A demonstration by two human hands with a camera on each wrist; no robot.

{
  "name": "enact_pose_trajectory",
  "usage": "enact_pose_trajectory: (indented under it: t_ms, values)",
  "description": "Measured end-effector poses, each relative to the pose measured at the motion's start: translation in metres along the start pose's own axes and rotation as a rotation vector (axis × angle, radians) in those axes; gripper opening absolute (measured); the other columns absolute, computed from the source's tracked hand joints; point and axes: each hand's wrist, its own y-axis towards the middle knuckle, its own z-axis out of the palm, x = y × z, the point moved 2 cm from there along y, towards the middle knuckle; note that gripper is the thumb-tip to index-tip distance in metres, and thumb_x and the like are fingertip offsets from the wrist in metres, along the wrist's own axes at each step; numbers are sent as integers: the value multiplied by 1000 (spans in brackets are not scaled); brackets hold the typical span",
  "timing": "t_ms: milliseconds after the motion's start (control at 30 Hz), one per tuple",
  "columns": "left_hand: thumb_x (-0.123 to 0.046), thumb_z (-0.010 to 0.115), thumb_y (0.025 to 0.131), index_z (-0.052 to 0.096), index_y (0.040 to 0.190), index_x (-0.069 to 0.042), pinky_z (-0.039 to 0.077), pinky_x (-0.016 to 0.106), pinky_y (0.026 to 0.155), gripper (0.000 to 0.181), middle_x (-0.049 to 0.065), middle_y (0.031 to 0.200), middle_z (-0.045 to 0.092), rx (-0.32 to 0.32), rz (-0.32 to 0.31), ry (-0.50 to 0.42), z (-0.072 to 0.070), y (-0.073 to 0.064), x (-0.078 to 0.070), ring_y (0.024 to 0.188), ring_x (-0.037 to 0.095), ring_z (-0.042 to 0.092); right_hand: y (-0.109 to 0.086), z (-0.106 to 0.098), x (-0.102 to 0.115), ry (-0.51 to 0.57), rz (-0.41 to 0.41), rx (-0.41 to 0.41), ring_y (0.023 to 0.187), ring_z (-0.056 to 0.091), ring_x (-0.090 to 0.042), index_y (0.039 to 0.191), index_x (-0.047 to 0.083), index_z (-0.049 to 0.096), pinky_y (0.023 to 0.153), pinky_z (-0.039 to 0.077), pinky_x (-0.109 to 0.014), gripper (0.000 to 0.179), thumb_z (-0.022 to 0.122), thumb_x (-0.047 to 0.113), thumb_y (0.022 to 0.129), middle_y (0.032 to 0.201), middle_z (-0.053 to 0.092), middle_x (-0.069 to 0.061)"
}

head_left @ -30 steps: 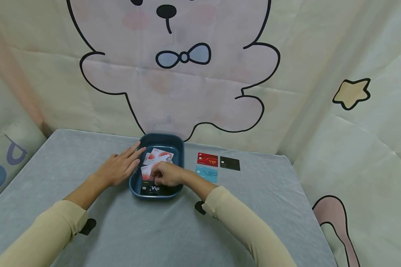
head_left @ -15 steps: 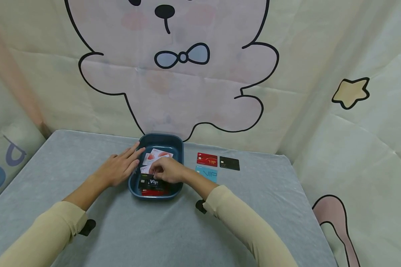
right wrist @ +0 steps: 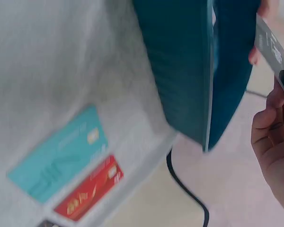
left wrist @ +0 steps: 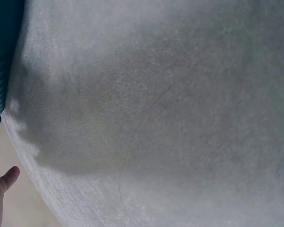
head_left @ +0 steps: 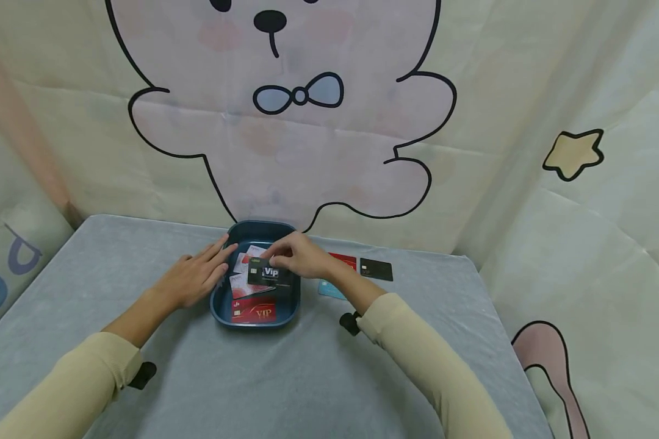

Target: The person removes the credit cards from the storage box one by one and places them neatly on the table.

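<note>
My right hand pinches a black VIP card by its edge, raised over the dark blue tray. In the right wrist view the gripped card is seen tilted, clear of the tray's rim. Inside the tray lie a red VIP card near the front and several white-and-red cards behind it, partly covered by the held card. My left hand rests with straight fingers on the tray's left rim. Only fingertips of it show in the left wrist view.
On the grey cloth right of the tray lie a red card, a black card and a light blue card, partly behind my right forearm. A printed curtain hangs behind the table's back edge.
My right hand has lifted the black VIP card from the tray's front and moved it back and to the right. The red card beneath is uncovered. The left hand has stayed put.
</note>
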Motion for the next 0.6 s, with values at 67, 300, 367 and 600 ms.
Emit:
enact_pose_trajectory:
  t_ms: [67,300,367,600]
  values:
    - [-36,37,107,28,158,-13,32,73,101,56,17,165,15,1,-6,2,0,0,0,146,43,26,-4,-9,-3,-3,-8,-33,87,60,-15,114,5,74,78,51,-21,20,63,11,98,108,72,-5]
    - [-35,38,107,28,158,-13,33,72,101,57,17,165,15,-14,1,-4,1,-1,2,146,43,26,-23,-32,-24,-23,66,-155,85,59,-16,106,10,76,77,52,-26,15,64,16,98,98,70,0]
    - [-36,38,106,28,158,-13,33,73,101,57,17,165,15,-15,5,-6,1,-1,2,146,43,26,-29,-38,-31,-23,87,-173,85,58,-18,105,9,76,77,52,-27,14,65,15,98,97,69,0]
    - [-34,39,106,28,158,-12,33,72,102,57,17,165,15,-14,9,-19,0,-2,0,146,43,26,-56,-59,-53,-41,114,-206,84,59,-18,103,7,75,78,51,-30,14,64,14,98,96,69,-3]
